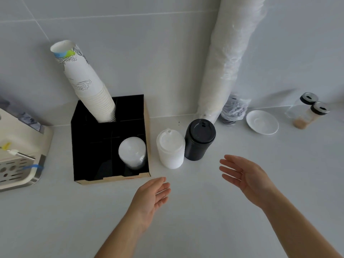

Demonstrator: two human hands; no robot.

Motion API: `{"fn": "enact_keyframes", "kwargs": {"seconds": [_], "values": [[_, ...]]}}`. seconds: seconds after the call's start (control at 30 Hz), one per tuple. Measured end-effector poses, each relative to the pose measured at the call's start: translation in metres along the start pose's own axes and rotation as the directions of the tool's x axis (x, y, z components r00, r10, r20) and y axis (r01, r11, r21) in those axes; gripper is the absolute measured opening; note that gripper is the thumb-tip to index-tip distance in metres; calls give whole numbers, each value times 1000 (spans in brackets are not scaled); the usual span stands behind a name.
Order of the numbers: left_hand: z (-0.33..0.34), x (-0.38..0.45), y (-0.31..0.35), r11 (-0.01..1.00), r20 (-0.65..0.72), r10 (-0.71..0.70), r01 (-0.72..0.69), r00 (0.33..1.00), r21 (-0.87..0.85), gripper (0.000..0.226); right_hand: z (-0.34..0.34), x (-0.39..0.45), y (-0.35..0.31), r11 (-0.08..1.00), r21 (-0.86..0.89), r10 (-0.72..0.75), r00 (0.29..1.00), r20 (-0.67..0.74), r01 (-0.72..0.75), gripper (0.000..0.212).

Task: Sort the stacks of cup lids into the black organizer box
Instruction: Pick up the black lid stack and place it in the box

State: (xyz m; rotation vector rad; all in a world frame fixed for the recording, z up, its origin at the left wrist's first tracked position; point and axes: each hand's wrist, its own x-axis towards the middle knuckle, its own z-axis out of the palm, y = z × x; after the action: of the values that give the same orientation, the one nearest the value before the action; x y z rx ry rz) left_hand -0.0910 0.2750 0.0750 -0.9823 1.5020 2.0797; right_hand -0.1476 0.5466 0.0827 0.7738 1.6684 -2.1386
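The black organizer box [109,146] stands on the white table [204,220], left of centre, against the tiled wall. Its front right compartment holds a stack of clear lids [132,152], tilted slightly. Its rear compartment holds a tall stack of white paper cups [87,86], leaning toward 11 o'clock. The remaining compartments appear dark; their contents cannot be told.

At 3 o'clock from the box, just beside its right wall, a stack of white cup lids [170,148] stands upright on the table. A stack of black cup lids [199,139] stands touching or nearly touching it on its right.

The left hand [151,197] is at 6 o'clock from the white stack, fingers spread, palm facing right, gripping nothing. The right hand [245,176] is at 4 o'clock from the black stack, likewise empty, fingers extended, palm facing left. Neither hand touches a stack.

At 12 o'clock from the black stack, a long plastic-wrapped sleeve of cups [229,58] leans against the wall. A wrapped bundle of dark lids [233,110] sits beside its base. A white saucer [262,122] and two glass shakers [307,110] lie farther right. A machine with a metal drip tray [16,155] occupies the left edge.
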Motion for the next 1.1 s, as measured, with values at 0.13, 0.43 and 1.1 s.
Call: {"fn": "enact_keyframes", "kwargs": {"seconds": [0.13, 0.43, 1.1], "values": [[35, 2, -7, 1000, -13, 14, -14, 1000, 25, 21, -13, 23, -15, 998, -61, 1, 997, 71, 4, 22], [81, 10, 1, 999, 3, 37, -37, 999, 3, 20, -10, 55, -53, 978, -192, -50, 986, 161, 81, 22], [134, 56, 3, 996, -8, -2, 1, 1000, -86, 62, 50, 126, -88, 817, -506, -12, 886, 463, 275, 44]]}}
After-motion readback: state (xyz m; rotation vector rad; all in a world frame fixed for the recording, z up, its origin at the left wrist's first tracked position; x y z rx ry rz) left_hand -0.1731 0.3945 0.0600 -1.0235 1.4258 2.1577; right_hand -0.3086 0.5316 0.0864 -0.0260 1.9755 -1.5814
